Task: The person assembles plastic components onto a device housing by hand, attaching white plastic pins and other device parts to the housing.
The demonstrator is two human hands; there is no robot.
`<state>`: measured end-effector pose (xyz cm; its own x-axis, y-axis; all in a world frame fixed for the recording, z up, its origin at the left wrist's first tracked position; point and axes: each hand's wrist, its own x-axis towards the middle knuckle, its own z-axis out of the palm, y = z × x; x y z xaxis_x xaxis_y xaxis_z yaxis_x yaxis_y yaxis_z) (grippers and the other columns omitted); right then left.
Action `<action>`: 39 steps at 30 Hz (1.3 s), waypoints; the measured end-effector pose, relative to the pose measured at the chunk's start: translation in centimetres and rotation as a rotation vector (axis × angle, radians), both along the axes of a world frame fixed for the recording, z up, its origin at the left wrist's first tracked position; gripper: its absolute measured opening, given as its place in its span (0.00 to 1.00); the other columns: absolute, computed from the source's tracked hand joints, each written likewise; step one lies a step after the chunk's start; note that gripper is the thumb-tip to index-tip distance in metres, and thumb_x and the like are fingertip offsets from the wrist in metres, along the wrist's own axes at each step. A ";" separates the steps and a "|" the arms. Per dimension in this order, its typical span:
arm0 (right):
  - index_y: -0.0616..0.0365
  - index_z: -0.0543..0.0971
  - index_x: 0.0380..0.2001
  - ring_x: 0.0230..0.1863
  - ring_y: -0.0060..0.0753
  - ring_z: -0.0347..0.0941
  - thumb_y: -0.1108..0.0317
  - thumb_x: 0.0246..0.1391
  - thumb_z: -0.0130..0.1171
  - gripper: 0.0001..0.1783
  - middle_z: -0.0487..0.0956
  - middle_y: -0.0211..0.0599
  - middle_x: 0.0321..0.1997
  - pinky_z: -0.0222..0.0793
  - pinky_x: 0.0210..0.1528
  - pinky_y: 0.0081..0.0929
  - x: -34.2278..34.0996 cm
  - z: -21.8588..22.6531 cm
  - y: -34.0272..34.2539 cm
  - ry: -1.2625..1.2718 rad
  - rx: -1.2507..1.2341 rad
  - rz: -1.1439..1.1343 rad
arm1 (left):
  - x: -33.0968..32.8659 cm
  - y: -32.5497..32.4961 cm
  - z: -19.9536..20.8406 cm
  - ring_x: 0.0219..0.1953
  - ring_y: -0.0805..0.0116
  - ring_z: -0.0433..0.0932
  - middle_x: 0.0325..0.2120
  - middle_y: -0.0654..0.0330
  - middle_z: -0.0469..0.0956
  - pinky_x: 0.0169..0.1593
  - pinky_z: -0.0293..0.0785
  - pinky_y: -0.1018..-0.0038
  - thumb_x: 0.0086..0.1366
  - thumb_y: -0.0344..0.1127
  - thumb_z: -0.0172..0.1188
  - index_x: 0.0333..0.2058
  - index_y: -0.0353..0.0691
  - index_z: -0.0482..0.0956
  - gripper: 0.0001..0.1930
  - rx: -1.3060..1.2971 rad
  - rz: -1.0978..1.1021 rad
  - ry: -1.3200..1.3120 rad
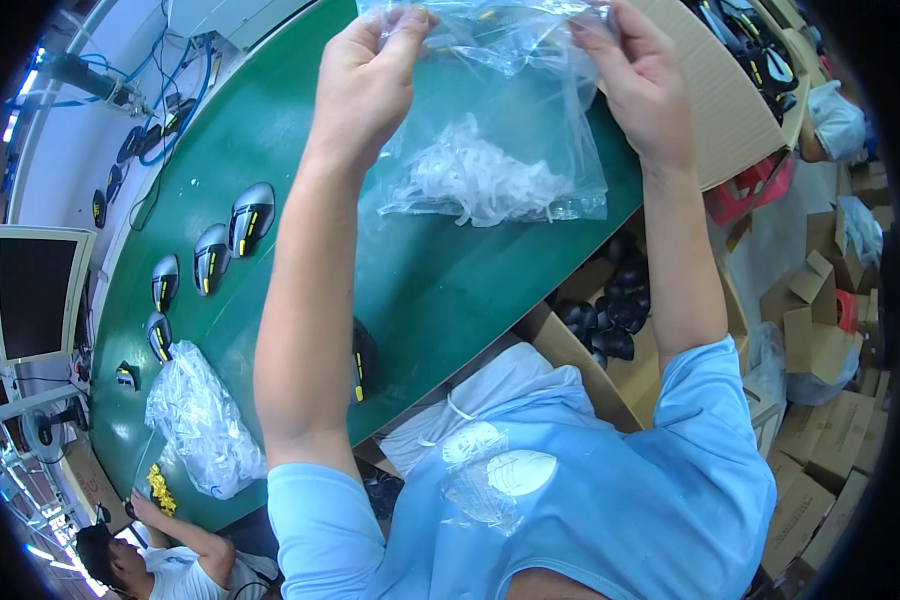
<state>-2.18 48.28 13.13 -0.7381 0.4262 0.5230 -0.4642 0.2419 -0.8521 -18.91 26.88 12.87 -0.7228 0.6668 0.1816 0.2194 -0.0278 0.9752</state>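
My left hand [370, 90] pinches one side of the upper part of a clear plastic bag [567, 115], and my right hand [642, 95] pinches the other side. Between them the bag is stretched out over the green table. A heap of small white translucent plastic pieces [485, 178] lies in its lower end. Left of my left forearm, several black-and-grey rounded shells with yellow strips [252, 220] stand in a loose row. Another such shell [363, 362] is partly hidden by that forearm.
A second plastic bag of whitish pieces [200, 425] lies on the green table [420, 330], near yellow parts [160, 490] and a co-worker [175, 560]. A cardboard box with black parts [620, 385] stands below the table edge. A monitor [40, 295] is at left, stacked cartons [820, 430] at right.
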 end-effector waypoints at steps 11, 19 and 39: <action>0.55 0.86 0.59 0.71 0.53 0.75 0.63 0.61 0.75 0.23 0.78 0.49 0.72 0.71 0.71 0.48 3.9 -4.8 -4.6 0.104 0.731 -0.286 | 1.0 8.5 -6.3 0.64 0.57 0.81 0.62 0.46 0.83 0.64 0.79 0.64 0.77 0.56 0.66 0.70 0.28 0.75 0.38 -0.258 -0.251 0.135; 0.49 0.86 0.59 0.70 0.58 0.76 0.57 0.64 0.74 0.22 0.78 0.51 0.73 0.71 0.72 0.48 2.6 -8.2 2.6 -0.302 1.019 -0.191 | -1.4 3.3 -6.2 0.56 0.55 0.86 0.55 0.46 0.88 0.61 0.81 0.60 0.75 0.56 0.67 0.60 0.32 0.84 0.31 -0.210 -0.002 0.539; 0.53 0.89 0.53 0.62 0.52 0.80 0.60 0.64 0.72 0.17 0.87 0.44 0.60 0.74 0.67 0.44 3.9 -10.7 2.2 -0.304 0.821 -0.376 | 3.1 -2.3 -6.5 0.41 0.60 0.86 0.37 0.49 0.89 0.49 0.81 0.63 0.78 0.46 0.64 0.47 0.28 0.87 0.20 -0.394 0.068 0.309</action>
<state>1.74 50.52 2.42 -0.7814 0.2485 0.5724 -0.0205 0.9066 -0.4215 -15.77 24.53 6.41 -0.7190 0.6812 0.1379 0.4881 0.3535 0.7980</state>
